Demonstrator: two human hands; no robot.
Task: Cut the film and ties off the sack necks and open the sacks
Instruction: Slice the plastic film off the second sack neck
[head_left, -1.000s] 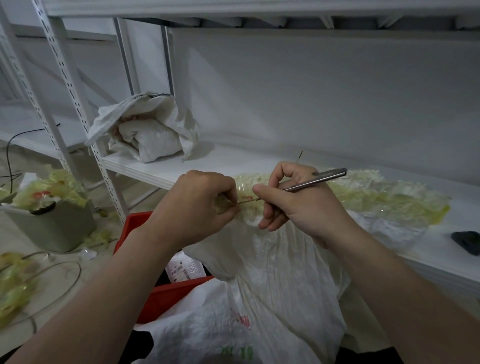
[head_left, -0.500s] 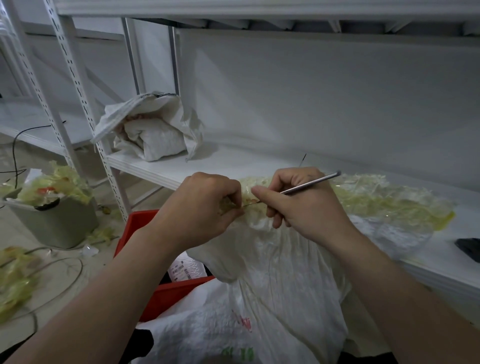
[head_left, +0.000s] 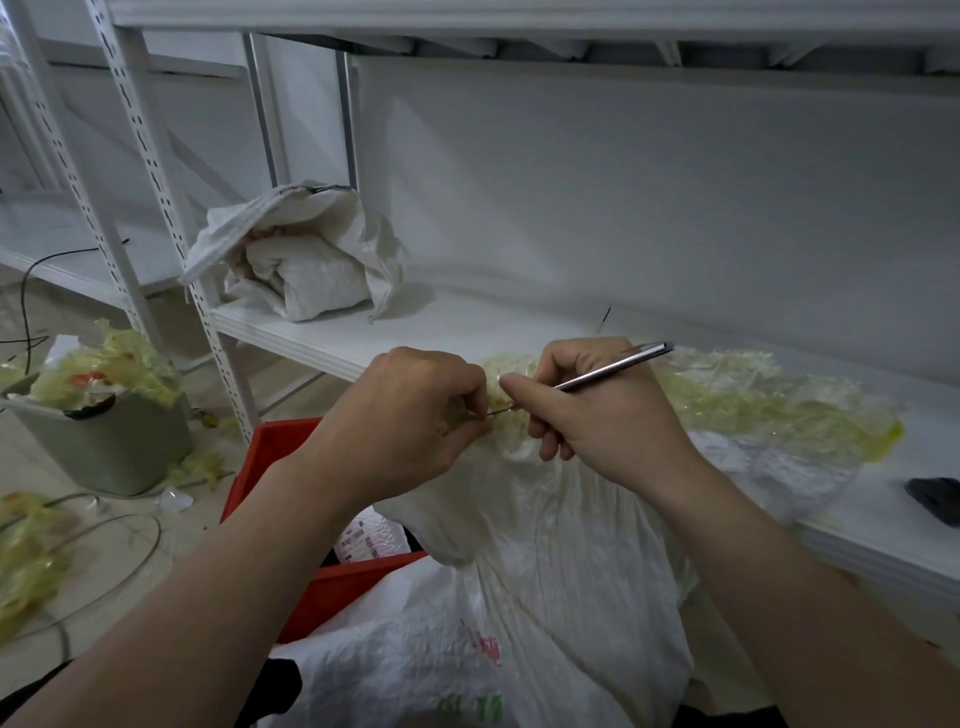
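A white metal shelf (head_left: 467, 332) runs along a plain white wall above a littered floor. The sack (head_left: 561, 545) leans on the shelf's front edge, and its neck, wrapped in yellowish film (head_left: 753, 410), lies on the board. The left hand (head_left: 405, 415) pinches the film at the neck with curled fingers. The right hand (head_left: 608, 415) has its fingers closed round a thin metal tool (head_left: 613, 369), whose tip is hard to make out between the hands. A dark object (head_left: 935, 496) at the shelf's right end is cut off. One open sack (head_left: 306, 260) sits at the shelf's left end. One red crate (head_left: 270, 457) and one grey bin (head_left: 114, 447) of film scraps stand on the floor.
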